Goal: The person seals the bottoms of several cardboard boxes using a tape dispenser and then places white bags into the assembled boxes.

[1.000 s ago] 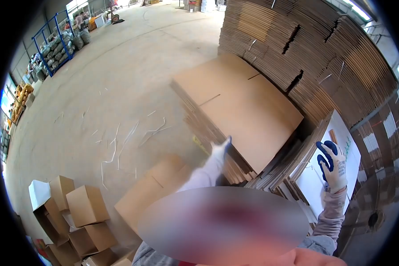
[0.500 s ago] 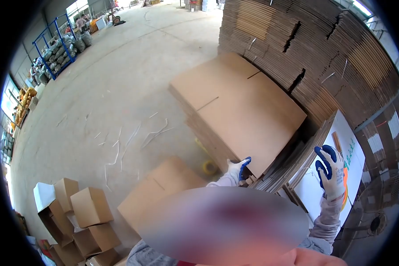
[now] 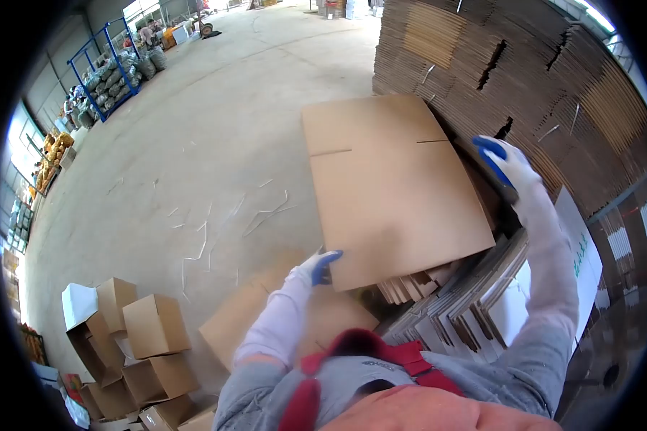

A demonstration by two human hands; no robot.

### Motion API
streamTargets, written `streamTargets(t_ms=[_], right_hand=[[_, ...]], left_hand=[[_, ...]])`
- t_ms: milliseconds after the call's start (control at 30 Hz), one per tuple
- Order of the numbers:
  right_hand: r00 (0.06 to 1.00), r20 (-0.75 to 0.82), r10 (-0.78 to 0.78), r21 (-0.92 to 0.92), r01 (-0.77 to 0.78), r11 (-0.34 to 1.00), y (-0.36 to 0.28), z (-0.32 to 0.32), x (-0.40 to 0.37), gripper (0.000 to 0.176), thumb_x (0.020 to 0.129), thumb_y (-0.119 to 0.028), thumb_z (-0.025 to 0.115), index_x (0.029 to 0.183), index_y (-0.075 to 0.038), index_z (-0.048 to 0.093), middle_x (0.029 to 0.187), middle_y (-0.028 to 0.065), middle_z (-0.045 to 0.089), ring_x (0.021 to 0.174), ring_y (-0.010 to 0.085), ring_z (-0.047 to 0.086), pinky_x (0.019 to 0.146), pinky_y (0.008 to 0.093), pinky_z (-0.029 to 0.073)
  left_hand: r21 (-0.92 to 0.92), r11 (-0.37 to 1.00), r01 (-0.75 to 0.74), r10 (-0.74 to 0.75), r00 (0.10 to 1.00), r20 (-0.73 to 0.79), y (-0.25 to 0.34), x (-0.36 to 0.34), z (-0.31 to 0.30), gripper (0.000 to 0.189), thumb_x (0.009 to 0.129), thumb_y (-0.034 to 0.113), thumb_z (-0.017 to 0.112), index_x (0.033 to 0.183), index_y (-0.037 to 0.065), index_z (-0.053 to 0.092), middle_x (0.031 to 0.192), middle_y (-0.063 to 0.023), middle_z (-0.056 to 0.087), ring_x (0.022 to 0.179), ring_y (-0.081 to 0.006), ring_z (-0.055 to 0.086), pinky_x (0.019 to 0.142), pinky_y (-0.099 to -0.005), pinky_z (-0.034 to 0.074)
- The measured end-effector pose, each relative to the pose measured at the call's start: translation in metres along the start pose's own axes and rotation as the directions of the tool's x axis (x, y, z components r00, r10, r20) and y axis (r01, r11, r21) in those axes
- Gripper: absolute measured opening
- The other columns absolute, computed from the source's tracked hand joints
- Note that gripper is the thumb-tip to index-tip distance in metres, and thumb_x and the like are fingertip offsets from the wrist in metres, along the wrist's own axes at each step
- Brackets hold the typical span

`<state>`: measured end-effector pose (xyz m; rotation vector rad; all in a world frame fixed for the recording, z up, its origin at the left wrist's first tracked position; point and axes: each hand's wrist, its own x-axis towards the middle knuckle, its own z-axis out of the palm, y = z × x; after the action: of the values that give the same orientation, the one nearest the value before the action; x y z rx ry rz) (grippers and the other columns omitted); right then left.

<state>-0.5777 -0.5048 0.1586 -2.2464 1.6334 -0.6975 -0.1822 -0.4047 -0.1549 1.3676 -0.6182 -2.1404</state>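
A large flattened cardboard box (image 3: 399, 194) lies at an angle on top of a pile of similar sheets. My left hand (image 3: 319, 269), in a white glove with blue-coated fingers, grips its near left corner, thumb on top. My right hand (image 3: 507, 164), gloved the same way, is raised beyond the right edge of that sheet, near the tall stack. Its fingers are bent and apart, and nothing shows in them. Below my right forearm, several flattened cartons (image 3: 474, 305) stand on edge in a row, beside a white board (image 3: 581, 244) with green writing.
A tall stack of bundled flat cartons (image 3: 525, 79) rises at the back right. Another flat cardboard sheet (image 3: 287, 316) lies low in front of me. Opened boxes (image 3: 154, 327) are heaped at lower left. White strap scraps (image 3: 203, 244) litter the floor. A blue frame (image 3: 104, 72) holds filled sacks far left.
The top cardboard sheet has turned and shifted, its near corner swinging left with my left hand. My right hand has moved up and away from the white board toward the tall stack.
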Motion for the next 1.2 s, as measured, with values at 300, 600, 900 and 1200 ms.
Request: streamTargets(t_ms=[300,600,900,1200], right_hand=[[0.654,0.057,0.755,0.23,-0.744,0.627,0.321,0.175,0.078,0.079,0.081,-0.066,0.044,0.128,-0.003,0.047,0.129,0.0148,0.05,0.12,0.0293,0.046,0.099,0.0354,0.036],[0.457,0.298,0.838,0.297,-0.879,0.373,0.32,0.171,0.043,0.074,0.081,-0.067,0.045,0.124,-0.007,0.053,0.119,0.0087,0.058,0.108,0.0257,0.053,0.094,0.0352,0.041],[0.523,0.363,0.771,0.335,-0.846,0.415,0.358,0.202,0.028,0.072,0.082,-0.066,0.043,0.124,-0.01,0.053,0.12,0.0093,0.057,0.108,0.0265,0.053,0.094,0.037,0.041],[0.551,0.333,0.765,0.246,-0.834,0.494,0.348,0.187,0.034,0.069,0.082,-0.066,0.042,0.125,-0.012,0.053,0.121,0.01,0.056,0.109,0.0274,0.053,0.094,0.0388,0.04]], left_hand=[[-0.178,0.892,-0.416,0.398,0.908,-0.129,-0.006,0.048,-0.01,0.085,0.087,0.03,0.061,0.146,0.02,0.0,0.136,-0.0075,0.039,0.121,-0.0224,0.041,0.095,-0.0367,0.04],[-0.327,0.865,-0.379,0.36,0.925,-0.12,0.001,0.041,-0.017,0.074,0.084,0.014,0.06,0.144,0.016,0.016,0.125,-0.0104,0.05,0.111,-0.0225,0.051,0.092,-0.0357,0.044],[-0.409,0.8,-0.439,0.38,0.898,-0.22,-0.082,-0.027,0.017,0.072,0.085,0.013,0.06,0.143,0.01,0.019,0.129,-0.0127,0.047,0.108,-0.0209,0.053,0.09,-0.0335,0.045],[-0.217,0.861,-0.46,0.382,0.867,-0.321,-0.093,-0.027,0.046,0.085,0.085,0.021,0.063,0.146,0.01,0.004,0.137,-0.011,0.038,0.115,-0.0164,0.046,0.098,-0.027,0.035]])
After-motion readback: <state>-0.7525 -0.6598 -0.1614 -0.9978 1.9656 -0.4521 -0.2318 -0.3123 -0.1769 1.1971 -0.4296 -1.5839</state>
